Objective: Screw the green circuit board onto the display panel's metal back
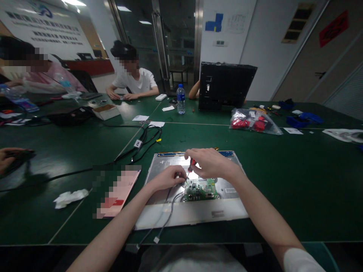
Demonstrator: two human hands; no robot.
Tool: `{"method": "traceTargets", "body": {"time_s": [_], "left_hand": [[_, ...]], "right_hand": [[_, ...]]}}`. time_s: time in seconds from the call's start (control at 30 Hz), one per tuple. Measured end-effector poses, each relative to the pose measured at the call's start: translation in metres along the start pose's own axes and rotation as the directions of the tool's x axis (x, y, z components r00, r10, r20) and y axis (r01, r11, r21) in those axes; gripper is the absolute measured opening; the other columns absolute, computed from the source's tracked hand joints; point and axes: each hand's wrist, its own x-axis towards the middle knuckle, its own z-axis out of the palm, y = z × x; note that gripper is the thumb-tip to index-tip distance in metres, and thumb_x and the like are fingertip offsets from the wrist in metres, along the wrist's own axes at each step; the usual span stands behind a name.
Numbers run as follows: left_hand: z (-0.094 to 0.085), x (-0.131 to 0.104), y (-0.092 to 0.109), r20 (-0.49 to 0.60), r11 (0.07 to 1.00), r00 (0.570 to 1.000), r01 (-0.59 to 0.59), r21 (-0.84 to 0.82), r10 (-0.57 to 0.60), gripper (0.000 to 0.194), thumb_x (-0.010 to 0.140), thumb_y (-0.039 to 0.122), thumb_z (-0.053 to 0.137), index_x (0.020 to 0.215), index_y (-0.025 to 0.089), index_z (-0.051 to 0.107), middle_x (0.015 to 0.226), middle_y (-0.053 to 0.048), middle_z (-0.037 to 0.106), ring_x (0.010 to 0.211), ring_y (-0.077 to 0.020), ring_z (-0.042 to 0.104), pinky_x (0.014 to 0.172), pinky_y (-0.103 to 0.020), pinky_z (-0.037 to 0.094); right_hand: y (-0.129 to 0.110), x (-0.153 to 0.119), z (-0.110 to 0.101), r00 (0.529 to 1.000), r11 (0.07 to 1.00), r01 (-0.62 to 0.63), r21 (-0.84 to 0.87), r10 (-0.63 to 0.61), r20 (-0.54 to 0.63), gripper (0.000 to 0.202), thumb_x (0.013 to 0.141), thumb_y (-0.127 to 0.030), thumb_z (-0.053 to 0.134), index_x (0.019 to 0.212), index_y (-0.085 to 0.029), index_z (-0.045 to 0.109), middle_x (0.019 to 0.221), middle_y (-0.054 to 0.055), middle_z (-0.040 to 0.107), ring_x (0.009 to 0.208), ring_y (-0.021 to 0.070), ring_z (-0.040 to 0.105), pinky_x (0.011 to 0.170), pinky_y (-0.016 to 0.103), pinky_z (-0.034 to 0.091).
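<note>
On the bench, a circuit board sat on a panel, fastening unclear, one cable end loose; the right hand pinched a screwdriver near the board's far-left corner, the left hand bunched there, grip unclear.

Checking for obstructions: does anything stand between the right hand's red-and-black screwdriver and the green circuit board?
Nothing visible does, though the left hand crowds the tip of the screwdriver held by the right hand, near the upper-left corner of the circuit board. Thin grey cables lie left of it.
</note>
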Motion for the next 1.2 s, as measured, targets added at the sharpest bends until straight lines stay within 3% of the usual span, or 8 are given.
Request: {"method": "traceTargets", "body": {"time_s": [0.3, 0.5, 0.67, 1.03, 1.2], "left_hand": [[-0.0007, -0.0001, -0.0010, 0.031, 1.000, 0.999, 0.013, -0.015, -0.013, 0.011, 0.079, 0.025, 0.059, 0.084, 0.018, 0.066, 0.081, -0.001, 0.065, 0.077, -0.0166, 0.057, 0.070, -0.026, 0.043], [-0.0004, -0.0003, 0.0014, 0.009, 1.000, 1.000, 0.007, -0.010, -0.007, 0.011, 0.076, 0.023, 0.059, 0.081, 0.017, 0.066, 0.080, -0.002, 0.065, 0.075, -0.0165, 0.057, 0.069, -0.026, 0.043], [0.0000, -0.0001, 0.0023, -0.006, 1.000, 1.000, 0.014, 0.001, -0.014, 0.011, 0.075, 0.023, 0.059, 0.080, 0.017, 0.066, 0.076, -0.001, 0.064, 0.072, -0.0159, 0.055, 0.067, -0.025, 0.043], [0.0011, 0.0002, -0.0006, 0.001, 1.000, 1.000, 0.005, 0.002, -0.005, 0.011, 0.077, 0.022, 0.058, 0.082, 0.017, 0.067, 0.079, -0.001, 0.066, 0.075, -0.0165, 0.057, 0.068, -0.026, 0.043], [0.0012, 0.0004, -0.0026, 0.002, 1.000, 1.000, -0.003, -0.001, 0.003, 0.012, 0.077, 0.023, 0.059, 0.084, 0.017, 0.067, 0.080, -0.002, 0.066, 0.075, -0.0167, 0.057, 0.069, -0.026, 0.043]], "right_hand": [[0.0034, 0.0050, 0.0043, 0.996, 0.993, -0.085, -0.083, 0.085, -0.011, 0.023, 0.089, -0.032, 0.055, 0.109, -0.022, 0.054, 0.088, 0.004, 0.070, 0.073, 0.0179, 0.061, 0.054, 0.026, 0.025], [0.0013, 0.0003, -0.0005, 1.000, 1.000, -0.008, -0.008, 0.008, -0.007, 0.027, 0.085, -0.026, 0.056, 0.111, -0.018, 0.053, 0.104, 0.007, 0.067, 0.078, 0.0178, 0.060, 0.057, 0.027, 0.030], [-0.0005, 0.0007, 0.0002, 1.000, 0.999, -0.015, -0.038, 0.015, 0.001, 0.028, 0.083, -0.018, 0.051, 0.111, -0.018, 0.052, 0.104, 0.007, 0.066, 0.075, 0.0159, 0.058, 0.056, 0.027, 0.028], [0.0038, 0.0061, 0.0054, 0.999, 0.992, -0.052, -0.112, 0.053, -0.001, 0.016, 0.090, -0.034, 0.053, 0.100, -0.022, 0.058, 0.085, 0.003, 0.070, 0.071, 0.0161, 0.060, 0.054, 0.026, 0.025], [0.0020, 0.0024, 0.0026, 1.000, 0.999, -0.008, -0.039, 0.007, -0.013, 0.022, 0.087, -0.031, 0.055, 0.107, -0.020, 0.056, 0.097, 0.005, 0.068, 0.075, 0.0166, 0.059, 0.055, 0.026, 0.027]]}}
